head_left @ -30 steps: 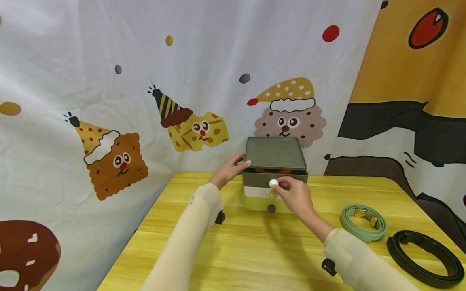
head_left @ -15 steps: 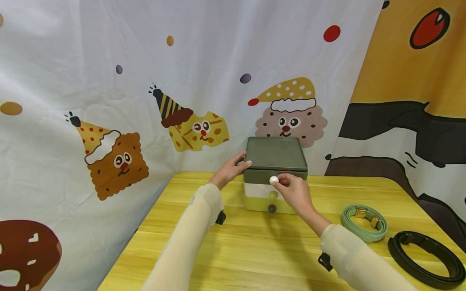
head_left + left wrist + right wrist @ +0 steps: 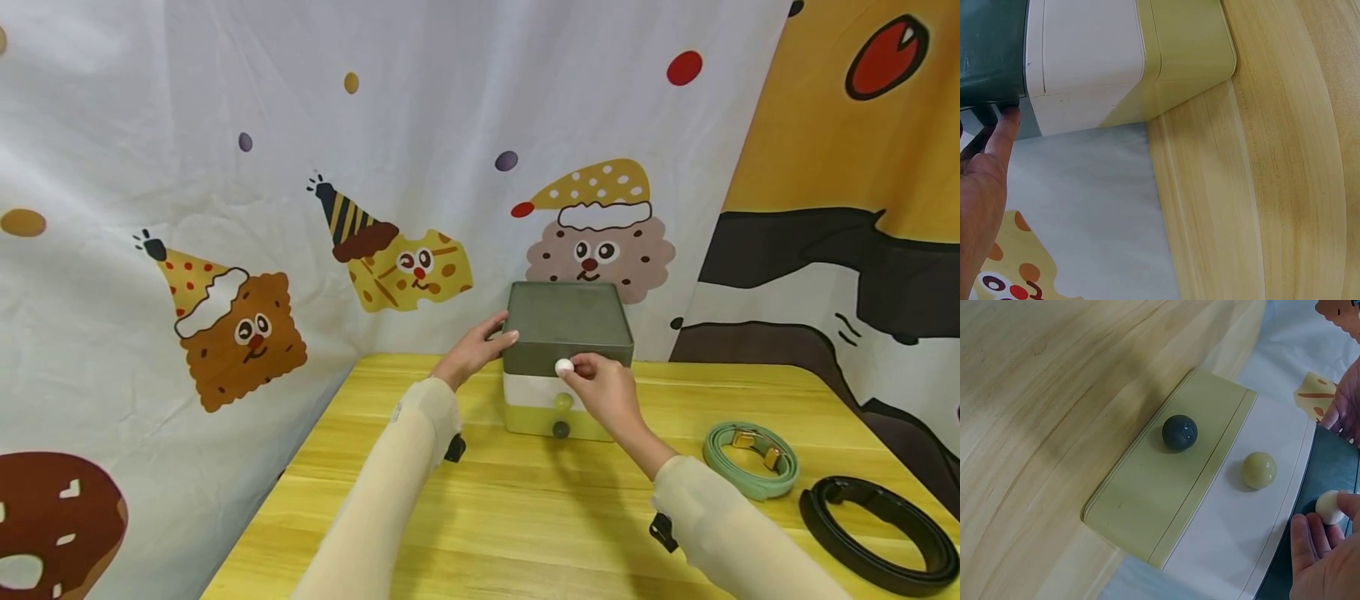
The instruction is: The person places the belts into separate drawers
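Observation:
A small three-tier drawer box (image 3: 567, 312) stands at the back of the table, dark green on top, white in the middle, yellow-green at the bottom. My right hand (image 3: 611, 396) pinches the round white knob (image 3: 564, 367) of the top drawer (image 3: 1335, 464), whose front sits flush under the lid. On the box's left side, my left hand (image 3: 472, 352) rests with fingers extended against the dark green tier. Below the white knob are a yellow-green knob (image 3: 1259, 470) on the middle drawer and a dark grey knob (image 3: 1179, 432) on the bottom one.
A coiled green belt (image 3: 723, 477) with gold buckle parts lies on the wooden table (image 3: 495, 517) to the right. Nearer the front right corner is a coiled black belt (image 3: 840, 554). A cartoon-printed cloth (image 3: 420, 133) hangs right behind the box.
My right hand has pushed the top drawer inward by its knob; the gap under the lid, where something orange showed, is gone. My left hand has stayed at the box's side.

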Demonstrator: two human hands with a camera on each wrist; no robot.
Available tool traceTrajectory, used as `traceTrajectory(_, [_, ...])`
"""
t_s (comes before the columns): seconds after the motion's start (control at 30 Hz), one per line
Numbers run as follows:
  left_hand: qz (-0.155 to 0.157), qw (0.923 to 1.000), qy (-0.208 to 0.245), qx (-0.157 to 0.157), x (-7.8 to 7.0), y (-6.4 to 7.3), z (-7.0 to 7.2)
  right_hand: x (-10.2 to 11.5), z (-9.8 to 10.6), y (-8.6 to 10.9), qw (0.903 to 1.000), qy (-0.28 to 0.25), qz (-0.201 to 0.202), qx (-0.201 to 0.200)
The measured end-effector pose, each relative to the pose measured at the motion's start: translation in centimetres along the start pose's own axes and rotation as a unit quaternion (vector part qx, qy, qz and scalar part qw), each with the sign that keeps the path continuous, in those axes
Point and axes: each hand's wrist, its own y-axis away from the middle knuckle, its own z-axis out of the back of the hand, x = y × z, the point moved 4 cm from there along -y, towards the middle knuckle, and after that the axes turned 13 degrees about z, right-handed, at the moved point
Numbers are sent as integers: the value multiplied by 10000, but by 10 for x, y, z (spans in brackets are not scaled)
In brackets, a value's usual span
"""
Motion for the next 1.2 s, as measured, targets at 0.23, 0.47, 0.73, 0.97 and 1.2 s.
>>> traceTrajectory(0.23, [38, 10000, 28, 4, 2, 0, 1, -2, -2, 1, 10000, -28, 31, -32])
traceTrajectory(0.47, [34, 10000, 87, 7, 3, -2, 1, -3, -3, 3, 9997, -161, -27, -175])
traceTrajectory(0.73, [69, 9999, 121, 26, 4, -2, 2, -9, -3, 9, 9991, -285, -256, -192])
traceTrajectory(0.97, [91, 9999, 135, 53, 2, 0, 2, -17, -6, 16, 9984, -296, -455, -184])
traceTrajectory(1.2, [82, 9999, 66, 36, 1, -1, 1, -26, -9, 24, 9982, -222, -539, -146])
